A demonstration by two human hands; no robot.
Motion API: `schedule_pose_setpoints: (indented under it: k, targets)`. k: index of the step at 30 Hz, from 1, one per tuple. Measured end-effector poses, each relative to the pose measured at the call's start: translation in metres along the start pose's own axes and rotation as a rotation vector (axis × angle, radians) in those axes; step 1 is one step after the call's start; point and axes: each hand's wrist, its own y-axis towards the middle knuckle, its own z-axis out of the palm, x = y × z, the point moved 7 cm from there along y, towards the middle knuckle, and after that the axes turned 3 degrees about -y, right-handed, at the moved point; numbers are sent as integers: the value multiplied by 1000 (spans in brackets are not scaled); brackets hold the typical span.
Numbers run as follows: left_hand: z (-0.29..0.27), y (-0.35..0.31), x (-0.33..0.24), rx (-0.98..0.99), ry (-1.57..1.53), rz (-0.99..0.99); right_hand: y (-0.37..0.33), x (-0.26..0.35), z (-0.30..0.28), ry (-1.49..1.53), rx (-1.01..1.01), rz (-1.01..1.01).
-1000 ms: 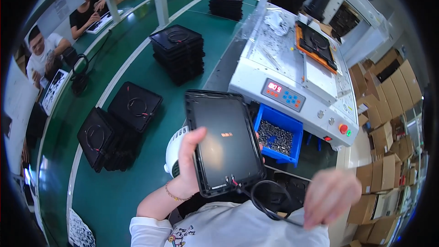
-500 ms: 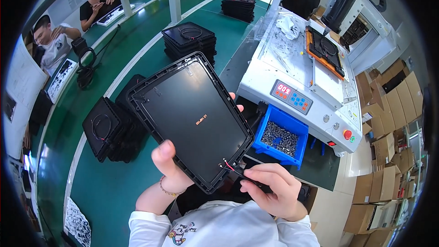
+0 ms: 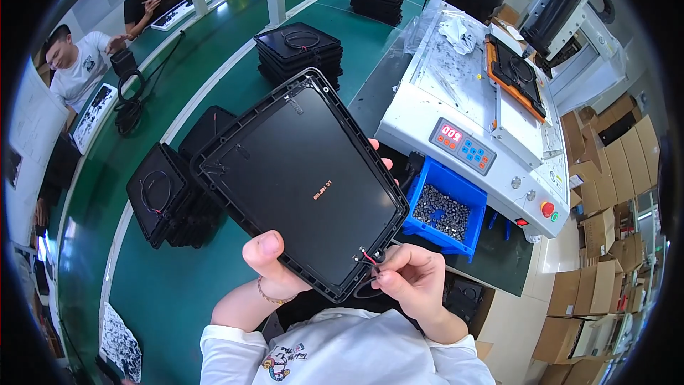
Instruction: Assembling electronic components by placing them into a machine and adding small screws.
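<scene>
My left hand (image 3: 269,262) grips the near edge of a large flat black plastic panel (image 3: 299,178), thumb on top, holding it tilted up before me. Fingertips show past its right edge. My right hand (image 3: 412,279) pinches thin red and black wires (image 3: 370,259) at the panel's near right corner, where a black cable loops down. The panel's raised rim has small screw holes at its corners.
Stacks of similar black panels (image 3: 169,194) lie on the green conveyor belt (image 3: 164,278), with another stack (image 3: 299,51) further along. A blue bin of screws (image 3: 443,208) sits beside a white machine (image 3: 470,114). Cardboard boxes (image 3: 598,242) stand right. Other people work at the left and far end.
The panel has been tipped up and drawn closer, now filling more of the view. My right hand came up from below to take hold of the wires at its corner.
</scene>
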Motion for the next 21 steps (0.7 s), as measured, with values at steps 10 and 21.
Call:
schedule_pose_setpoints:
  k: [10,21]
  targets:
    - [-3,1,11,39,135,-35,-1,-6,-5,65,-68,83]
    - [-7,-2,16,95,82,-60,-1,-24,-2,142,-105,222]
